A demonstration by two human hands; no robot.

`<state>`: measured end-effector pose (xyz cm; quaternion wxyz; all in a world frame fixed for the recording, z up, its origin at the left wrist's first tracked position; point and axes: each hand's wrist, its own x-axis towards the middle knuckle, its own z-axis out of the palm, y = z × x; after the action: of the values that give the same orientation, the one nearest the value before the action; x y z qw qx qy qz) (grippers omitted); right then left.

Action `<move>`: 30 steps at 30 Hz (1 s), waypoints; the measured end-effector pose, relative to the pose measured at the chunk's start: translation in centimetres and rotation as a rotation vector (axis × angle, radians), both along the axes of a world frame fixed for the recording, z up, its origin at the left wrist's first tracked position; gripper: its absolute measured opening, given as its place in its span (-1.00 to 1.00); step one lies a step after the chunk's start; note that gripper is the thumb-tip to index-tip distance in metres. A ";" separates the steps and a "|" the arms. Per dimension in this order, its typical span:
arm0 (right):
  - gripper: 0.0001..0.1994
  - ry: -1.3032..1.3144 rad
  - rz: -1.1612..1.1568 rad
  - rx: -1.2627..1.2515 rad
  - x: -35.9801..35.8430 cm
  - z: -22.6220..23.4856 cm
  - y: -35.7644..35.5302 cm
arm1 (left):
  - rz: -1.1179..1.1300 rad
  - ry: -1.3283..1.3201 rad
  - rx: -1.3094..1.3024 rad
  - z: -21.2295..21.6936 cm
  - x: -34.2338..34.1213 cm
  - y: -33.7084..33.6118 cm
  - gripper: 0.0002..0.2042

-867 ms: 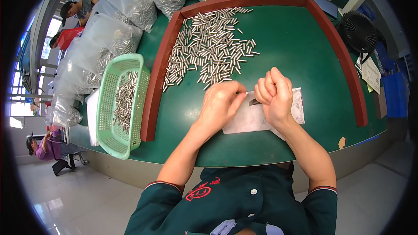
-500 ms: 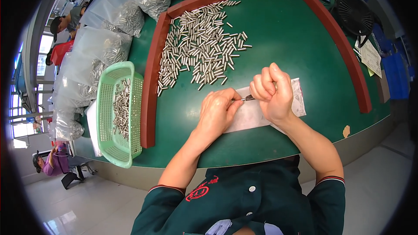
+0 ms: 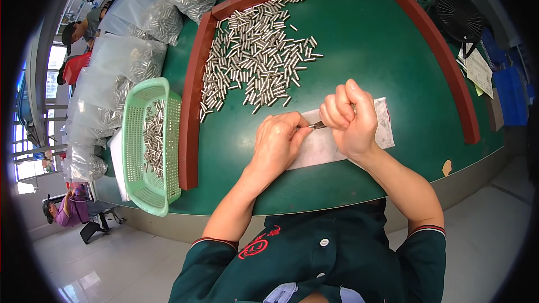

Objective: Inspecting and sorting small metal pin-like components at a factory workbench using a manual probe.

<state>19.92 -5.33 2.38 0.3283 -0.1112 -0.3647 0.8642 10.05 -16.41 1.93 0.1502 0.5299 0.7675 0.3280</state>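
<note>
My left hand [image 3: 275, 140] is closed, pinching a small metal pin [image 3: 310, 127] between thumb and forefinger. My right hand [image 3: 355, 120] is curled in a fist, thumb side up, around a slim tool whose dark metal tip [image 3: 319, 125] pokes out toward the left hand. The tip meets the end of the pin; the rest of the tool is hidden inside the fist, so its kind does not show. Beneath both hands a whitish, stained cloth or sheet [image 3: 317, 154] lies on the green table. Beyond the left hand spreads a loose pile of shiny metal pins [image 3: 258, 56].
A dark red raised frame [image 3: 193, 112] borders the green tabletop [image 3: 365, 39] on three sides. Left of it stands a light green plastic basket [image 3: 132, 174] holding more pins. Several clear bags of pins [image 3: 160, 19] line the far left. A black fan [image 3: 457, 14] and papers [image 3: 478, 73] are at right.
The whole view has shifted very slightly. Both hands keep their grip, with the tool tip still against the pin.
</note>
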 end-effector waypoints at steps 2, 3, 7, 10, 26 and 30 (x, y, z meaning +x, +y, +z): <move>-0.56 0.001 0.002 0.005 0.0 -0.1 0.0 | 0.001 -0.002 0.002 -0.2 0.0 0.1 -0.90; -0.56 0.002 -0.002 0.015 0.0 -0.1 0.0 | 0.004 -0.004 0.007 -0.2 0.0 0.1 -0.90; -0.56 0.006 -0.013 0.041 0.0 -0.1 -0.2 | 0.000 -0.012 0.015 -0.1 0.0 0.1 -0.91; -0.56 0.005 -0.020 0.072 0.0 -0.1 -0.5 | 0.019 -0.074 0.005 -0.1 0.0 0.2 -0.91; -0.58 0.038 -0.046 0.116 -0.1 -0.7 -1.1 | 0.036 -0.331 0.128 0.5 0.2 -0.1 -0.90; -0.58 0.045 -0.035 0.088 -0.1 -0.7 -0.9 | 0.091 -1.400 0.160 0.0 -1.5 -0.6 -0.92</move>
<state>19.78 -6.25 1.67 0.3560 -0.0839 -0.3928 0.8438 8.54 -17.04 1.96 0.5552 0.1710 0.4855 0.6533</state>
